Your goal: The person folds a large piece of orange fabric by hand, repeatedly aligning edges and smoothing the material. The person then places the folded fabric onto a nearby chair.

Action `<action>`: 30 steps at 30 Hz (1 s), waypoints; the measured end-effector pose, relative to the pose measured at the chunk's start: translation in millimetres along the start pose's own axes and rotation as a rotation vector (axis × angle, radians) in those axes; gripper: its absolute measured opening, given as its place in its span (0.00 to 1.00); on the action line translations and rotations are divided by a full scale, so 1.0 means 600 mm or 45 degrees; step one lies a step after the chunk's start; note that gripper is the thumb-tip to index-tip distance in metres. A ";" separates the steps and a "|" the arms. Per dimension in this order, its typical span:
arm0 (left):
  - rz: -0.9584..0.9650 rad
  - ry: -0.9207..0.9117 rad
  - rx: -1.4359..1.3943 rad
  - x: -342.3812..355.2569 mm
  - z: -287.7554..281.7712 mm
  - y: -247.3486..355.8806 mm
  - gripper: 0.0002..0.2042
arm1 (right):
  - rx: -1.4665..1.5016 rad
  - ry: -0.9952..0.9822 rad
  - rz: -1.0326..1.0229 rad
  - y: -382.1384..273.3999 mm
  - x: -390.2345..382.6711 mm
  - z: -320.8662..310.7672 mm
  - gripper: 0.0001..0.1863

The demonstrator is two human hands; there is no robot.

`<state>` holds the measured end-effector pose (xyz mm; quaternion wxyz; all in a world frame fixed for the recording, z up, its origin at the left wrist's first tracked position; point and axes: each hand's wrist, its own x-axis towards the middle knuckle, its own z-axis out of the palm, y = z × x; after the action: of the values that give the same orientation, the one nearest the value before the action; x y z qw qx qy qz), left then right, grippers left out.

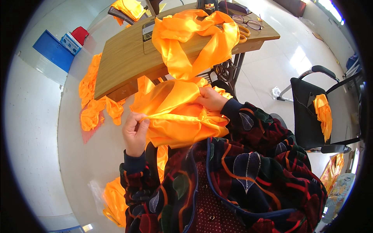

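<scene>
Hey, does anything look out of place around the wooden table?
Perhaps two things: orange fabric lies bunched on the floor beside the wooden table, where it could get dirty, and crumpled clear plastic lies like litter by the black chair. I see no spill.

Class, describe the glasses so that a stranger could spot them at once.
Find the wooden table at the top. Near its right end, just right of the orange cloth, lie the glasses. Two see-through lenses set them apart from the yellow scissor handles beside them.

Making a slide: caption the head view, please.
Left hand and right hand hold shiny orange fabric at a wooden table.
</scene>
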<state>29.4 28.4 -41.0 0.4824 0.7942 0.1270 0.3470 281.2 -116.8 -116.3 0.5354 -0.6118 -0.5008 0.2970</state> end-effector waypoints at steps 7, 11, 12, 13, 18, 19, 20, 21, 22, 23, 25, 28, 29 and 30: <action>0.061 -0.052 -0.071 -0.003 0.024 0.086 0.03 | 0.300 -0.161 0.117 -0.116 -0.050 -0.040 0.10; 0.287 -0.117 0.110 -0.011 0.031 0.158 0.03 | 0.552 -0.092 -0.115 -0.239 -0.126 -0.100 0.08; 0.295 -0.070 0.026 -0.015 0.039 0.167 0.04 | 0.483 -0.079 -0.285 -0.258 -0.132 -0.115 0.06; 0.343 -0.087 0.068 -0.013 0.042 0.172 0.04 | 0.458 -0.088 -0.348 -0.272 -0.139 -0.132 0.06; 0.241 -0.075 0.034 0.017 0.041 0.140 0.03 | -0.205 0.051 -0.056 -0.231 -0.086 -0.149 0.18; 0.200 -0.080 -0.050 0.021 0.040 0.125 0.03 | -0.678 -0.020 -0.111 -0.212 -0.062 -0.151 0.19; 0.139 -0.075 -0.107 0.020 0.040 0.111 0.02 | -0.593 -0.011 -0.115 -0.193 -0.060 -0.147 0.21; 0.101 -0.082 -0.092 0.019 0.038 0.097 0.02 | -0.564 0.012 0.013 -0.173 -0.058 -0.140 0.24; 0.064 -0.101 -0.107 0.020 0.034 0.083 0.02 | -0.588 0.043 -0.078 -0.156 -0.053 -0.133 0.27; 0.066 -0.139 -0.153 0.022 0.031 0.070 0.02 | -0.651 0.124 -0.241 -0.142 -0.049 -0.128 0.26; -0.064 -0.077 -0.159 0.023 0.024 0.048 0.02 | -0.810 0.285 -0.478 -0.122 -0.044 -0.120 0.24; -0.136 -0.050 -0.258 0.024 0.023 0.024 0.02 | -0.765 0.497 -0.615 -0.101 -0.040 -0.104 0.16; -0.154 -0.045 -0.262 0.023 0.023 0.019 0.02 | -0.754 0.547 -0.646 -0.095 -0.040 -0.097 0.14; -0.173 -0.037 -0.266 0.020 0.023 0.016 0.02 | -0.714 0.490 -0.613 -0.089 -0.040 -0.090 0.12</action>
<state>45.9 20.7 -31.7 0.5866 0.7341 0.1367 0.3134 306.2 -162.5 -56.0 0.4858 -0.6437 -0.5821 -0.1044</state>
